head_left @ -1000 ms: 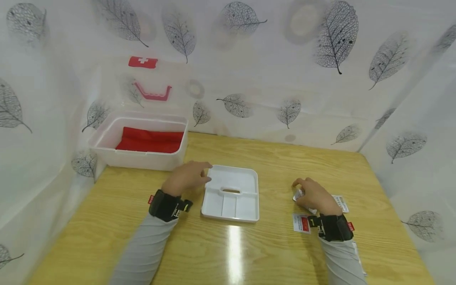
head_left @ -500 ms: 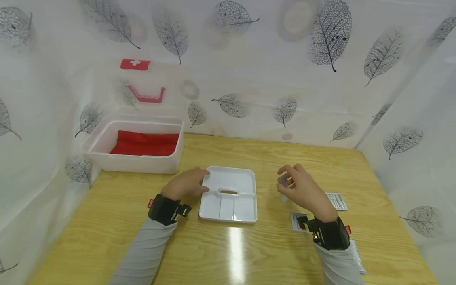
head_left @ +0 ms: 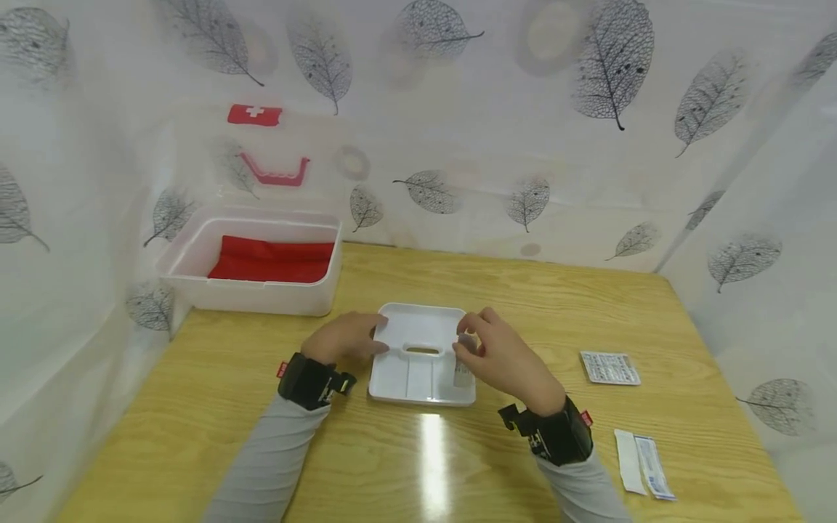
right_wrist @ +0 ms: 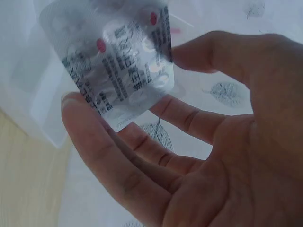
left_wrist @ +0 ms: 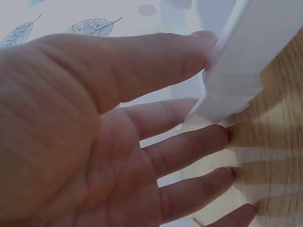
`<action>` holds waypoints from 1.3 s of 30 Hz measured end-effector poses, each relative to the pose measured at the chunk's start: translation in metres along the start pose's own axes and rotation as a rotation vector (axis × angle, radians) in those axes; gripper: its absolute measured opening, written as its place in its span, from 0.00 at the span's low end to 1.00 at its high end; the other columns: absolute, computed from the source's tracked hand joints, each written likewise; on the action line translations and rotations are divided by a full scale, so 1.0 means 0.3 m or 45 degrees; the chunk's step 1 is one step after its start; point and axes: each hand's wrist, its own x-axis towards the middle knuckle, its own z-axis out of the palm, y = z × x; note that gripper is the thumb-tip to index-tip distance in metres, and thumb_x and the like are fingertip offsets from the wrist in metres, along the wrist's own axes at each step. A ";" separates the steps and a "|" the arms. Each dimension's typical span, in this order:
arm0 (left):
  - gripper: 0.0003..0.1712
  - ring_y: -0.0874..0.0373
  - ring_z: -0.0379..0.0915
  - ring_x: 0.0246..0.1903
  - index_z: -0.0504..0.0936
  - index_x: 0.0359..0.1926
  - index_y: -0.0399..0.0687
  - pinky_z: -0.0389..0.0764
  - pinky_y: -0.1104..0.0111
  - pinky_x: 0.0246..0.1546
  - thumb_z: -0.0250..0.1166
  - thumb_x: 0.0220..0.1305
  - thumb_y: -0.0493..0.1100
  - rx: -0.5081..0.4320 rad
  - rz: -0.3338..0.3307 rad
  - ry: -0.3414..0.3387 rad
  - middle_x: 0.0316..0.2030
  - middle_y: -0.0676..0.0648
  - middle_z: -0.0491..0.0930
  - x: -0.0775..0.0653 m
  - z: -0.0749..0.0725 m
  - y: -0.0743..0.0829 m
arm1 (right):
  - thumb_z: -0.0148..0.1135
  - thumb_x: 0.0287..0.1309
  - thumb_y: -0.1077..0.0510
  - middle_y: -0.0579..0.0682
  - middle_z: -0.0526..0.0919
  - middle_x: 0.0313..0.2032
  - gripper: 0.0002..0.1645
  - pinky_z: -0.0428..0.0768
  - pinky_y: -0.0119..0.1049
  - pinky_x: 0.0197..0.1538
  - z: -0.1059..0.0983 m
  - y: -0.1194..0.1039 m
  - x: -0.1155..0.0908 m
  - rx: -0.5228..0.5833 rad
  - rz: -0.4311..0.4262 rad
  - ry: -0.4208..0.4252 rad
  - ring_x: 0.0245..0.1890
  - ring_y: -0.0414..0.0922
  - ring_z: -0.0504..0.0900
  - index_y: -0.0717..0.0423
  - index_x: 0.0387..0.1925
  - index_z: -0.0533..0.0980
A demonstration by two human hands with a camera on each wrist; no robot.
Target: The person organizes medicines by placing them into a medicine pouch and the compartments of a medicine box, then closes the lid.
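Note:
The white divided tray (head_left: 408, 327) lies on the wooden table, with a slotted handle across its middle. At its left edge my left hand (head_left: 343, 337) touches the rim; in the left wrist view the thumb and index fingertips meet the tray wall (left_wrist: 236, 71), and the other fingers spread below. My right hand (head_left: 506, 359) holds a silver blister pack (right_wrist: 118, 61) between thumb and fingers, with dark print and red spots on its foil. In the head view that pack hangs over the tray's front right compartment; whether it touches the tray's floor I cannot tell.
A translucent box (head_left: 294, 296) containing red cloth (head_left: 275, 260) stands at the back left, its lid with a pink handle (head_left: 275, 174) raised behind. To the right lie another blister pack (head_left: 610, 368) and two slim packets, one white (head_left: 630, 461) and one blue-printed (head_left: 654, 468).
My right hand has lifted the blister pack from the table's right side and carried it left to the tray. My left hand stays at the tray's left edge. The red-and-white packet is now out of sight.

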 end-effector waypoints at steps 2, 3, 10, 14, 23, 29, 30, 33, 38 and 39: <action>0.35 0.49 0.73 0.53 0.69 0.73 0.45 0.70 0.48 0.66 0.66 0.69 0.50 0.002 -0.013 -0.006 0.64 0.41 0.76 0.002 0.004 0.006 | 0.61 0.67 0.54 0.52 0.71 0.39 0.12 0.72 0.34 0.30 0.025 -0.009 0.008 -0.031 -0.007 0.008 0.27 0.42 0.70 0.55 0.47 0.76; 0.35 0.49 0.73 0.56 0.69 0.73 0.46 0.69 0.47 0.67 0.66 0.70 0.50 0.001 -0.018 -0.007 0.66 0.41 0.75 0.004 0.006 0.008 | 0.62 0.66 0.54 0.51 0.71 0.39 0.13 0.71 0.34 0.30 0.036 -0.012 0.010 -0.055 -0.005 0.015 0.26 0.41 0.69 0.55 0.48 0.76; 0.36 0.48 0.73 0.61 0.68 0.74 0.48 0.69 0.47 0.68 0.66 0.69 0.52 0.003 -0.019 -0.007 0.68 0.42 0.74 0.018 0.011 0.028 | 0.63 0.62 0.52 0.52 0.74 0.39 0.20 0.62 0.32 0.18 0.100 -0.005 0.012 -0.343 0.001 0.111 0.17 0.39 0.63 0.56 0.52 0.76; 0.35 0.49 0.73 0.56 0.69 0.74 0.49 0.70 0.48 0.66 0.66 0.69 0.52 -0.006 -0.035 -0.006 0.67 0.43 0.74 0.018 0.005 0.032 | 0.65 0.59 0.52 0.48 0.75 0.33 0.21 0.59 0.33 0.17 0.123 -0.004 0.012 -0.503 -0.049 0.162 0.15 0.40 0.61 0.55 0.52 0.77; 0.34 0.50 0.73 0.56 0.68 0.74 0.49 0.70 0.48 0.66 0.64 0.71 0.53 0.003 -0.036 -0.006 0.67 0.42 0.75 0.015 -0.001 0.030 | 0.69 0.56 0.56 0.52 0.82 0.32 0.19 0.72 0.38 0.22 0.156 -0.017 0.012 -0.566 -0.024 0.173 0.28 0.50 0.76 0.60 0.47 0.76; 0.35 0.49 0.72 0.53 0.68 0.74 0.49 0.70 0.48 0.66 0.64 0.71 0.53 -0.002 -0.068 -0.015 0.67 0.42 0.74 0.009 0.002 0.024 | 0.74 0.53 0.57 0.54 0.74 0.38 0.18 0.73 0.37 0.26 0.162 -0.013 0.008 -0.537 -0.033 0.150 0.33 0.50 0.71 0.60 0.43 0.78; 0.35 0.49 0.72 0.53 0.68 0.74 0.49 0.70 0.48 0.66 0.64 0.71 0.53 -0.004 -0.071 -0.017 0.67 0.42 0.74 0.008 0.002 0.022 | 0.74 0.53 0.57 0.53 0.74 0.39 0.18 0.73 0.37 0.26 0.160 -0.014 0.009 -0.522 -0.027 0.139 0.34 0.50 0.71 0.60 0.43 0.79; 0.36 0.49 0.72 0.54 0.68 0.74 0.49 0.70 0.48 0.67 0.65 0.70 0.53 0.002 -0.074 -0.018 0.68 0.42 0.74 0.006 0.002 0.016 | 0.73 0.55 0.56 0.53 0.74 0.40 0.20 0.74 0.37 0.27 0.146 -0.015 0.014 -0.490 0.009 0.098 0.35 0.50 0.74 0.59 0.47 0.79; 0.35 0.48 0.72 0.59 0.69 0.73 0.48 0.68 0.47 0.68 0.65 0.70 0.53 0.020 -0.070 -0.013 0.68 0.41 0.73 0.003 0.002 -0.001 | 0.68 0.62 0.51 0.54 0.78 0.45 0.21 0.75 0.38 0.30 0.082 0.000 0.010 -0.426 0.087 0.022 0.40 0.51 0.77 0.57 0.53 0.79; 0.35 0.48 0.72 0.59 0.69 0.73 0.48 0.68 0.46 0.68 0.65 0.70 0.53 0.023 -0.068 -0.010 0.68 0.41 0.73 0.003 0.003 -0.005 | 0.67 0.63 0.51 0.55 0.78 0.47 0.22 0.76 0.39 0.31 0.064 0.006 0.006 -0.405 0.105 0.018 0.41 0.52 0.78 0.57 0.55 0.78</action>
